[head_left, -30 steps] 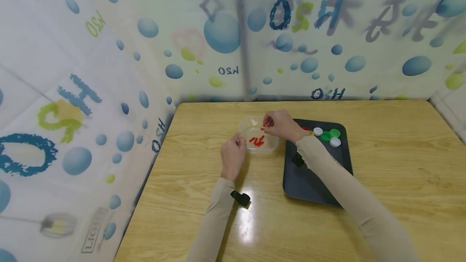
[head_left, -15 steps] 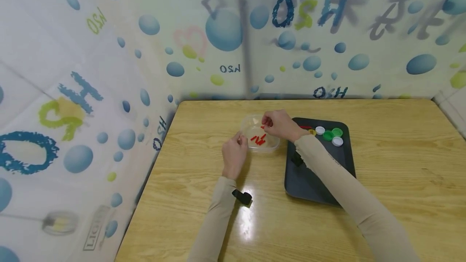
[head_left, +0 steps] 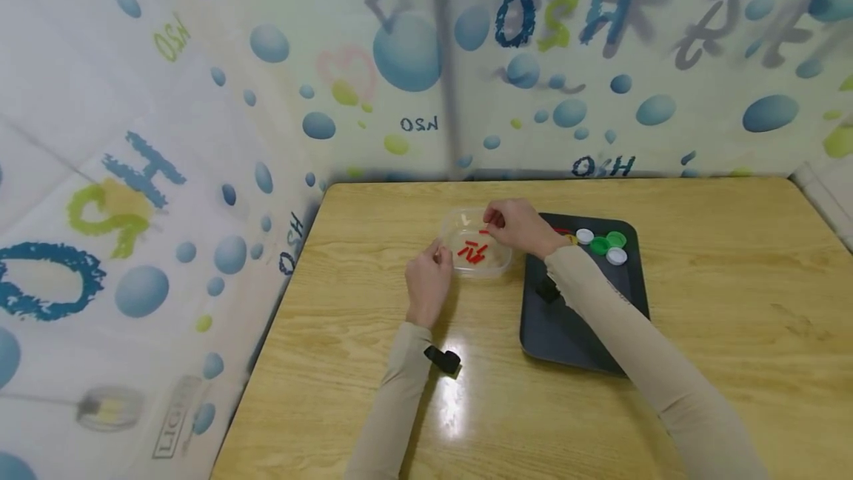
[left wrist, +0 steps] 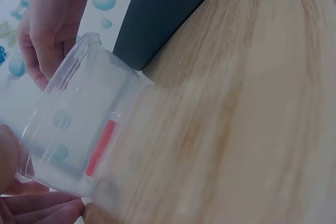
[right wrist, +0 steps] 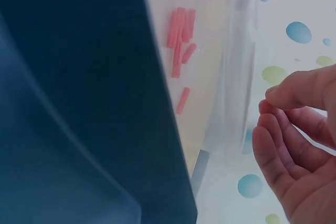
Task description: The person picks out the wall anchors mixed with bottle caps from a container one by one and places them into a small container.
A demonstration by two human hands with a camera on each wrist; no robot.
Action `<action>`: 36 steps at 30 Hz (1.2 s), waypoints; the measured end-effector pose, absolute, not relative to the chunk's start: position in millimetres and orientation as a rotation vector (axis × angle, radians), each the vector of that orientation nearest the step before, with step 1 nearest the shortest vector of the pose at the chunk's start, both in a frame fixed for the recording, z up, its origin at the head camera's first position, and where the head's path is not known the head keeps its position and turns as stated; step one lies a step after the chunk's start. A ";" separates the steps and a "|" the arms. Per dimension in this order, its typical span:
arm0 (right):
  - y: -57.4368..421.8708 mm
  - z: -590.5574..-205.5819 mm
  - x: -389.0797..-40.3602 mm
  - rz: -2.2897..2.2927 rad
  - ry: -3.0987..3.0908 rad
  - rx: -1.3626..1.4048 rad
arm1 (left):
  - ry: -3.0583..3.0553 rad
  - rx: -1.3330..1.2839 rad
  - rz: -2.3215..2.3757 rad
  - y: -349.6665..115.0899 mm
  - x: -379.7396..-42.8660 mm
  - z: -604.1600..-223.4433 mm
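Note:
A clear plastic container (head_left: 498, 264) stands on the table, with several short red sticks (head_left: 476, 258) inside it. My left hand (head_left: 428, 284) grips its near left rim between thumb and fingers. Over the container's far right side is my right hand (head_left: 516, 224), its fingers curled and the thumb against the index fingertip. In the right wrist view no stick shows between those fingertips (right wrist: 269, 100). One red stick (head_left: 483, 231) appears just left of the right fingers in the head view. Through the wall in the left wrist view, a red stick (left wrist: 100, 148) lies on the bottom.
Right of the container lies a dark tray (head_left: 566, 343), partly under the right forearm. At its far end are green caps (head_left: 616, 239), white caps (head_left: 616, 256), a partly hidden yellow piece and a thin red piece (head_left: 563, 230). A printed wall covering (head_left: 400, 154) rises behind the wooden table (head_left: 733, 280).
Another red stick now lies at the far side of the group in the container. My right hand has shifted slightly to the right; the left stays on the rim.

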State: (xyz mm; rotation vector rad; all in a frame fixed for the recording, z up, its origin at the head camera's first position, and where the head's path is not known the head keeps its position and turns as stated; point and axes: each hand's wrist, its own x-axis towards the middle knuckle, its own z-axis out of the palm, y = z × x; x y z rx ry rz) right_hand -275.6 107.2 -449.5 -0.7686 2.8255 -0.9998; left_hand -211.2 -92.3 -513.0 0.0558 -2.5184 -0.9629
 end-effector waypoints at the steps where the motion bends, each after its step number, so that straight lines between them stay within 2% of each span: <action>1: 109.6 -448.3 -275.9 -0.998 2.828 -0.766 | -2.522 0.058 -0.962 -92.3 -211.3 -513.1; 11: 135.2 -438.5 -276.7 -0.964 2.879 -0.759 | -2.519 0.042 -0.924 -91.6 -211.4 -511.7; 36: 174.3 -455.6 -266.8 -1.009 2.892 -0.646 | -2.525 0.071 -0.938 -89.6 -210.6 -511.7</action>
